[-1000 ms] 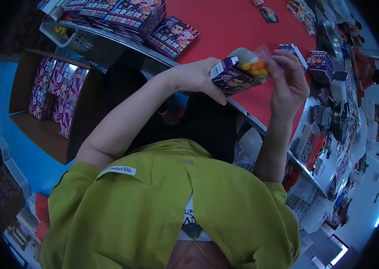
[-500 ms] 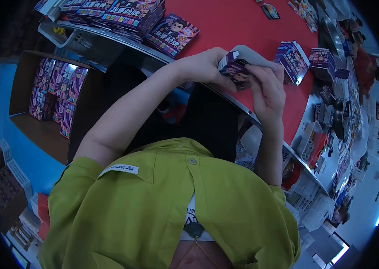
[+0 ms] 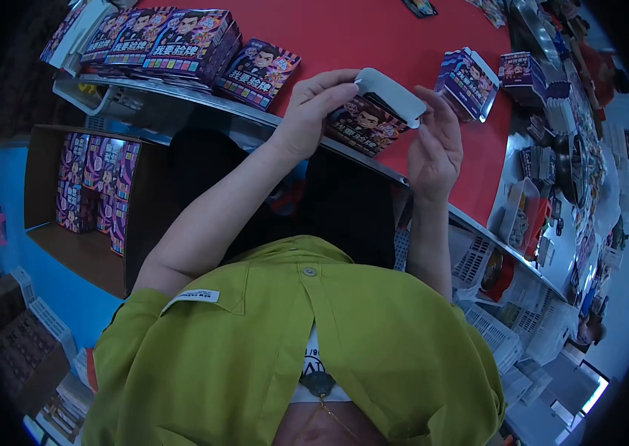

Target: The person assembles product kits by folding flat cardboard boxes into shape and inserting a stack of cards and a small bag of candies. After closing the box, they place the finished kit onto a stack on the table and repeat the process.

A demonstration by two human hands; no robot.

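A purple printed card box (image 3: 366, 128) with a cartoon figure is held up over the table's front edge. Its top flap (image 3: 392, 95) is raised, showing a pale grey inner side. My left hand (image 3: 313, 111) grips the box at its left end, thumb by the flap. Around the right corner curl the fingers of my right hand (image 3: 437, 152), thumb and forefinger on either side of the flap's edge. A dark gap shows below the flap; what lies inside cannot be made out. Another purple box (image 3: 469, 83) with an open end lies right of my hands.
Stacks of flat purple boxes (image 3: 188, 48) and one flat box (image 3: 259, 74) line the left of the red tabletop (image 3: 329, 37). A brown carton (image 3: 80, 256) of filled boxes stands lower left. More boxes (image 3: 523, 78) and a white tray (image 3: 517, 212) are at right.
The box has turned so its printed front faces me, and its flap stands more upright. My left hand has shifted left, and my right hand has moved slightly left and down.
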